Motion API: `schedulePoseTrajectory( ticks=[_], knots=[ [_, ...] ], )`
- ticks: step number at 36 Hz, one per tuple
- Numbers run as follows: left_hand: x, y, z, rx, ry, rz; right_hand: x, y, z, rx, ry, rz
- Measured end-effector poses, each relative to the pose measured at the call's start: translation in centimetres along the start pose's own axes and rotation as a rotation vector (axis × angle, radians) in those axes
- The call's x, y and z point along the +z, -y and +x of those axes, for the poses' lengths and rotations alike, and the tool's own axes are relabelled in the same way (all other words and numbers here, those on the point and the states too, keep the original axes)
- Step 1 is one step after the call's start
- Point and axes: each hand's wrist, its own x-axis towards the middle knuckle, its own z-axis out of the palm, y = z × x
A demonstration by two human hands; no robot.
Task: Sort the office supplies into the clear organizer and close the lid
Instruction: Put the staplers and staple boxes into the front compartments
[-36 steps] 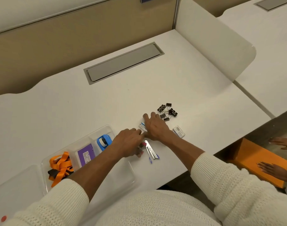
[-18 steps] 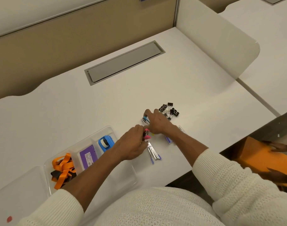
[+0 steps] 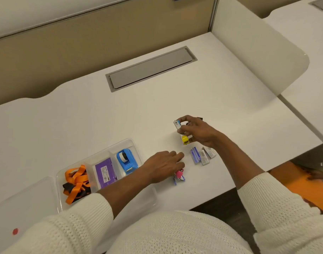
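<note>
My right hand (image 3: 197,132) has lifted the small staplers (image 3: 182,132) it gripped. My left hand (image 3: 164,165), loosely curled, now rests over the pink stapler (image 3: 179,176) on the table (image 3: 120,116); organizer (image 3: 133,143) next.

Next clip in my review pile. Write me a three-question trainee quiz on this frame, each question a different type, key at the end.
1. True or false: the blue tape dispenser lies in the clear organizer.
2. Multiple choice: which item sits in the compartment left of the purple box? A) orange lanyard B) yellow stapler C) staple boxes
3. Fill in: the right hand holds small staplers, one of them with a ____ end showing below the fingers.

Key: 1 true. 2 A; the orange lanyard fills it, while the staple boxes lie on the desk. 3 yellow. The left hand rests over a pink stapler on the desk.
</note>
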Motion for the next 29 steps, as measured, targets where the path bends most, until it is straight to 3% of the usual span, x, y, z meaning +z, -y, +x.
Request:
schedulePoseTrajectory(
  ticks=[5, 10, 17, 22, 27, 29],
  knots=[
    [-0.4, -0.4, 0.1, -0.017, -0.049, 0.017, -0.1, -0.4, -0.8, -0.007, -0.038, 0.065],
    [-1.6, -2.0, -2.1, -0.229, -0.206, -0.146, -0.9, 0.2, -2.2, -0.044, -0.072, 0.159],
    [-2.7, -4.1, -9.9, -0.798, -0.387, -0.728, -0.1, 1.5, -4.1, -0.076, -0.096, 0.12],
    [-0.4, -4.4, -16.0, -1.109, -0.298, -1.035, 3.9, 2.1, -5.3, -0.048, -0.02, 0.042],
    [2.2, -5.2, -18.7, -1.267, -0.326, -1.44, 10.4, 1.8, -7.1, 0.026, 0.086, -0.034],
    [2.6, -5.3, -18.9, -1.281, -0.364, -1.5, 12.9, 1.1, -7.7, 0.051, 0.109, -0.095]
  ],
)
